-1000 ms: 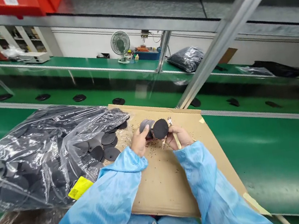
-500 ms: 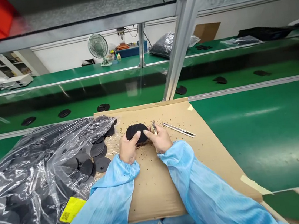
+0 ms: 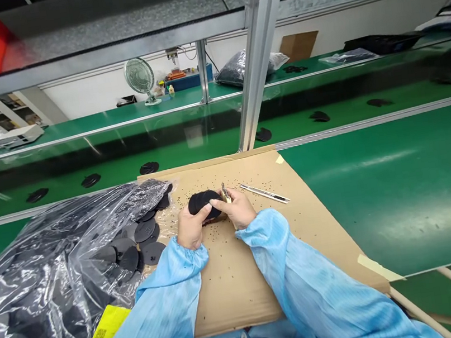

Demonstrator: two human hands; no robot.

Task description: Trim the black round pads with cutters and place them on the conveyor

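A small stack of black round discs [image 3: 204, 203] is held over the cardboard sheet [image 3: 231, 281], between both hands. My left hand [image 3: 189, 227] grips its left side, the thumb lying on the top disc. On the right edge, my right hand [image 3: 237, 208] presses with its thumb. Small pliers or cutters [image 3: 226, 194] with a pale handle are tucked in that same hand, their metal tips pointing away from me. The fingers beneath the discs are hidden. Just right of my right hand lies a slim silver utility knife [image 3: 265, 193].
A large clear plastic bag [image 3: 50, 274] of black discs, with a yellow label [image 3: 110, 323], lies on the left, loose discs [image 3: 153, 252] at its mouth. Tiny black bits dot the cardboard. Beyond runs a green conveyor belt [image 3: 125, 175] carrying spaced black pieces, behind a metal post [image 3: 255, 68].
The camera view has turned slightly, shifting the scene a little left. Both hands still hold the discs, and my right thumb has moved slightly inward over the top disc.
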